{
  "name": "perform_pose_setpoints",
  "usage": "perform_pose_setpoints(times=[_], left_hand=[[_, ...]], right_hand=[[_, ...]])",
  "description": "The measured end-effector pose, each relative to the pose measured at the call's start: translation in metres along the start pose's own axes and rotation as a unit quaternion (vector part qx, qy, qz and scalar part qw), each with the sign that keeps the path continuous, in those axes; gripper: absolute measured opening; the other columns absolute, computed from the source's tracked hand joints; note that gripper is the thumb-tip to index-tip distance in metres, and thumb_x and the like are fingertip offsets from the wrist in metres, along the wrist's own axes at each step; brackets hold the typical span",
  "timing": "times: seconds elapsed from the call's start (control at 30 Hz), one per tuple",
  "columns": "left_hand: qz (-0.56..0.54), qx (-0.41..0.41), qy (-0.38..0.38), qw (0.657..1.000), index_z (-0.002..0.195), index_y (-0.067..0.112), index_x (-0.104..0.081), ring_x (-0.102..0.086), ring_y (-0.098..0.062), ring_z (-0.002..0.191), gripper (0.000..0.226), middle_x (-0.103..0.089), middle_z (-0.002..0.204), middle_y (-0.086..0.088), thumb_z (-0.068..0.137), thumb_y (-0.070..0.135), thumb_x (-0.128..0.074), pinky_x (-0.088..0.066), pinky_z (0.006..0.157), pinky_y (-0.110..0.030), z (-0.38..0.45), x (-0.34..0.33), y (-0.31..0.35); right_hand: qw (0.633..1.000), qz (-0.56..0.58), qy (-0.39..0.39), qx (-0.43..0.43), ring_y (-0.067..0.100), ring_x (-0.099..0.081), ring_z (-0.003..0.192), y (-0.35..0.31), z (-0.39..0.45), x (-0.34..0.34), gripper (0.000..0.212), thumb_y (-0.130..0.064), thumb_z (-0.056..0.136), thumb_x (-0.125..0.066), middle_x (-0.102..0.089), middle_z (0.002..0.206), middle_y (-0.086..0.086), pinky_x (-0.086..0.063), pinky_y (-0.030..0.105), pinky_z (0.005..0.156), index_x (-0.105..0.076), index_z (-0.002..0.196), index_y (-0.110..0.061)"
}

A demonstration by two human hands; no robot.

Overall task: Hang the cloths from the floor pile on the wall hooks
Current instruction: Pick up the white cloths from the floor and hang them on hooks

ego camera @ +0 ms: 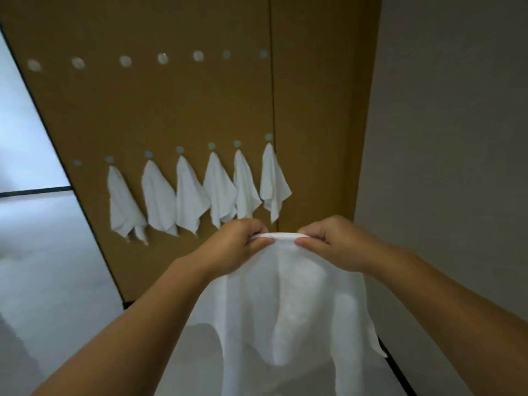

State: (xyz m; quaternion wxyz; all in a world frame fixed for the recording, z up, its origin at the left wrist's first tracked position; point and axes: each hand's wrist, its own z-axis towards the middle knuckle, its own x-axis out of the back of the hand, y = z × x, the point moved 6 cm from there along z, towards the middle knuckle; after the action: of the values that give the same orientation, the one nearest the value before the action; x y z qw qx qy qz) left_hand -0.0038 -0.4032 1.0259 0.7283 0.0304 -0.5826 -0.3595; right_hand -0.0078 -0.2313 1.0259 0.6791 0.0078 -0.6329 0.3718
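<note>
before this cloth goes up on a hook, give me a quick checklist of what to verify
1. Both hands grip the cloth: left hand and right hand pinch its top edge: ok.
2. Free lower hook: leftmost lower hook is bare: ok.
3. Upper row of hooks free: ok.
4. Six hung cloths seated: ok.
5. Hanging loop on the held cloth: cannot tell.

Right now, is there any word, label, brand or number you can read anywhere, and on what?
None: no text shows on the brown wall panel, the round hooks, the six hung cloths, or the white cloth both hands pinch.
</note>
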Motion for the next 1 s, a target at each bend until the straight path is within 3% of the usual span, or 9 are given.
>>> perform_pose_setpoints(times=[0.07,0.17,0.33,0.57,0.7,0.8,0.83,0.93,1.0], left_hand=[[0.005,0.039,0.021,0.999,0.083,0.025,-0.063,-0.052,-0.005,0.064,0.016,-0.056,0.071,0.010,0.091,0.036,-0.057,-0.037,0.057,-0.019,-0.035,0.035,-0.053],[0.021,0.094,0.051,0.994,0.090,0.020,-0.065,-0.054,-0.004,0.073,0.018,-0.061,0.080,0.007,0.092,0.035,-0.056,-0.042,0.064,-0.020,-0.082,0.086,-0.129],[0.037,0.173,0.099,0.979,0.082,0.029,-0.059,-0.053,-0.004,0.071,0.012,-0.056,0.075,0.012,0.091,0.035,-0.057,-0.039,0.060,-0.016,-0.149,0.154,-0.230],[0.039,0.249,0.141,0.957,0.083,0.024,-0.060,-0.051,-0.007,0.067,0.014,-0.057,0.075,0.008,0.091,0.036,-0.058,-0.036,0.057,-0.016,-0.191,0.220,-0.332],[0.048,0.285,0.163,0.944,0.085,0.022,-0.062,-0.048,-0.006,0.065,0.015,-0.055,0.074,0.008,0.091,0.035,-0.057,-0.033,0.056,-0.015,-0.197,0.245,-0.387],[0.048,0.307,0.183,0.933,0.084,0.026,-0.061,-0.048,-0.006,0.065,0.012,-0.055,0.074,0.011,0.092,0.034,-0.057,-0.034,0.056,-0.013,-0.192,0.263,-0.432],[0.047,0.315,0.190,0.929,0.084,0.027,-0.060,-0.048,-0.005,0.065,0.011,-0.055,0.073,0.012,0.092,0.034,-0.057,-0.033,0.055,-0.011,-0.189,0.268,-0.447],[0.040,0.338,0.209,0.916,0.082,0.028,-0.060,-0.047,-0.004,0.062,0.011,-0.054,0.070,0.012,0.092,0.032,-0.057,-0.036,0.053,-0.009,-0.176,0.282,-0.490],[0.037,0.351,0.222,0.909,0.080,0.028,-0.060,-0.047,-0.004,0.062,0.012,-0.053,0.068,0.012,0.092,0.031,-0.057,-0.036,0.054,-0.009,-0.165,0.291,-0.518]], right_hand=[[0.999,0.002,-0.009,0.034,0.015,-0.053,0.061,-0.045,0.041,-0.039,0.033,-0.041,0.094,-0.050,-0.062,0.069,0.005,-0.036,0.031,0.056,-0.067,0.080,-0.017],[0.997,0.013,-0.007,0.080,0.017,-0.059,0.069,-0.109,0.099,-0.098,0.033,-0.040,0.093,-0.050,-0.065,0.073,0.004,-0.046,0.038,0.064,-0.069,0.084,-0.014],[0.990,0.083,-0.022,0.114,0.015,-0.061,0.073,-0.199,0.177,-0.185,0.025,-0.037,0.092,-0.053,-0.066,0.076,-0.002,-0.050,0.043,0.072,-0.071,0.086,-0.021],[0.970,0.189,-0.065,0.136,0.005,-0.061,0.085,-0.275,0.265,-0.257,0.017,-0.031,0.092,-0.057,-0.069,0.090,-0.007,-0.047,0.019,0.073,-0.072,0.097,-0.026],[0.963,0.194,-0.080,0.168,0.001,-0.061,0.082,-0.299,0.325,-0.293,0.016,-0.033,0.091,-0.057,-0.069,0.087,-0.011,-0.050,0.026,0.076,-0.073,0.095,-0.029],[0.956,0.202,-0.082,0.199,-0.011,-0.057,0.078,-0.314,0.374,-0.317,0.016,-0.031,0.092,-0.057,-0.068,0.085,-0.012,-0.043,0.006,0.066,-0.072,0.094,-0.026],[0.953,0.203,-0.090,0.206,-0.010,-0.057,0.079,-0.319,0.391,-0.325,0.016,-0.031,0.093,-0.056,-0.068,0.085,-0.011,-0.043,0.006,0.066,-0.072,0.094,-0.025],[0.946,0.196,-0.118,0.231,0.009,-0.060,0.080,-0.327,0.444,-0.347,0.023,-0.036,0.094,-0.052,-0.066,0.084,-0.001,-0.050,0.032,0.077,-0.071,0.092,-0.023],[0.946,0.171,-0.130,0.244,0.014,-0.060,0.079,-0.330,0.480,-0.357,0.028,-0.038,0.094,-0.050,-0.066,0.082,0.001,-0.050,0.039,0.076,-0.070,0.091,-0.019]])
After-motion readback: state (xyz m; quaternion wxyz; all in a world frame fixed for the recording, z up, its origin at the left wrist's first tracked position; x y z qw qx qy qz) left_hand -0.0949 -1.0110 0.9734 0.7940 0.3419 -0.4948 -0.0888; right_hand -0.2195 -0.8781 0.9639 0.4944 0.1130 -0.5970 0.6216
